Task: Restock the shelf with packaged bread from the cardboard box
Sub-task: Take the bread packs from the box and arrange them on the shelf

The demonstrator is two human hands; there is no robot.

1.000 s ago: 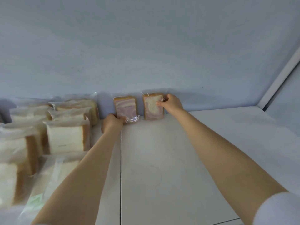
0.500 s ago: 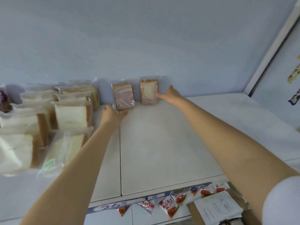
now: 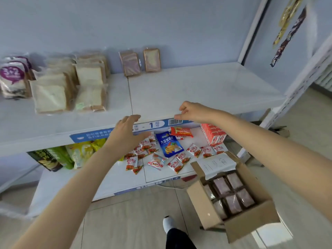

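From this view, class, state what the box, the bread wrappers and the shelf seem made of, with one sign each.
Box: brown matte cardboard, judging by its folded flaps.
Bread wrappers: clear glossy plastic film; the bread shows through.
Shelf: white and smooth, perhaps painted metal or laminate; faint sheen only.

Both forearms are seen bare down to the left hand (image 3: 125,133) and the right hand (image 3: 194,112). One leg is clad in a black trouser leg (image 3: 179,239), and its foot is covered by a white sock or shoe (image 3: 168,222); which of the two cannot be told.
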